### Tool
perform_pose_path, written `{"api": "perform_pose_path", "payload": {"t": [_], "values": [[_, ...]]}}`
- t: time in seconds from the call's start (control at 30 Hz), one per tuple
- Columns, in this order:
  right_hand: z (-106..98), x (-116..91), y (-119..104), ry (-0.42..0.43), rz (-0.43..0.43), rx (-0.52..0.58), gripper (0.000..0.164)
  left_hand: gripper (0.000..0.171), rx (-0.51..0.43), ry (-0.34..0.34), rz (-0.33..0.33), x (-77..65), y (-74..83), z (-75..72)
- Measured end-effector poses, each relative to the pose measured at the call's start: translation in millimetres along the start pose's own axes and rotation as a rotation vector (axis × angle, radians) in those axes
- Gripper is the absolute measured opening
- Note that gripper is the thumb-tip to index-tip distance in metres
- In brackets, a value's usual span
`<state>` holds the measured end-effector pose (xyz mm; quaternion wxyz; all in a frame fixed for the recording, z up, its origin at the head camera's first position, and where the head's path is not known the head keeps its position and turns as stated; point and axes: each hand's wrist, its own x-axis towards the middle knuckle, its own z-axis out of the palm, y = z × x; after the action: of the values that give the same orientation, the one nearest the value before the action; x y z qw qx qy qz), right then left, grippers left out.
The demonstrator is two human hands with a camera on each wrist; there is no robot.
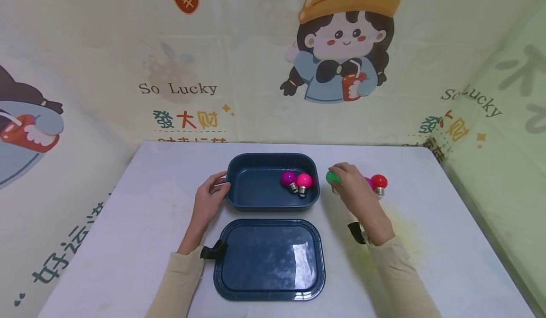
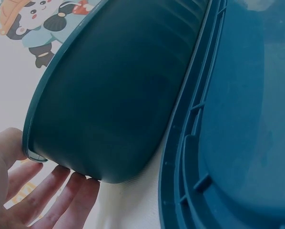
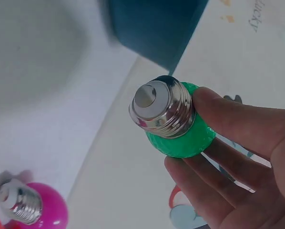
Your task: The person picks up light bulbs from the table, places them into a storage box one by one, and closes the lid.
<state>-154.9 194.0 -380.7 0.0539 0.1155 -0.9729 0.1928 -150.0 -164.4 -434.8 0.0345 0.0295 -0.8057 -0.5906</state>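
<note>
A dark blue plastic box (image 1: 256, 208) stands open in the middle of the table, a purple bulb (image 1: 288, 177) and a pink bulb (image 1: 304, 180) lying at its right end. At the box's left end, my left hand (image 1: 210, 195) holds the rim, thumb at the lip and fingertips against the outer wall (image 2: 99, 105). My right hand (image 1: 356, 190) pinches a green light bulb (image 3: 180, 143) by its round part between thumb and fingers, to the right of the box. The bulb's metal screw base (image 3: 164, 107) faces the right wrist camera.
A red bulb (image 1: 378, 181) and a magenta bulb (image 3: 49, 205) lie on the table (image 1: 426, 242) beyond my right hand, which partly covers the magenta one in the head view. In front of the box lies its dark blue lid (image 1: 264, 261). A printed cloth (image 1: 256, 71) hangs behind.
</note>
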Motion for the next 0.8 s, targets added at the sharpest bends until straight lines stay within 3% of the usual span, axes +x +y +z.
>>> {"api": "perform_pose_path", "payload": {"t": [0.1,0.2,0.43,0.8], "values": [[0,1,-3,0.007,-0.024,0.012,0.052,0.042,0.015,-0.006,0.008,-7.4,15.3,-1.0],[0,1,-6,0.018,-0.051,0.013,0.050,0.042,0.026,-0.005,0.009,-8.0,17.3,-1.0],[0,2,-15,0.029,-0.068,0.009,0.050,0.043,0.001,0.008,0.015,7.6,-20.4,0.4],[1,7,-30,0.028,-0.125,0.010,0.046,0.042,0.000,0.011,0.031,8.0,-23.4,0.5]]}}
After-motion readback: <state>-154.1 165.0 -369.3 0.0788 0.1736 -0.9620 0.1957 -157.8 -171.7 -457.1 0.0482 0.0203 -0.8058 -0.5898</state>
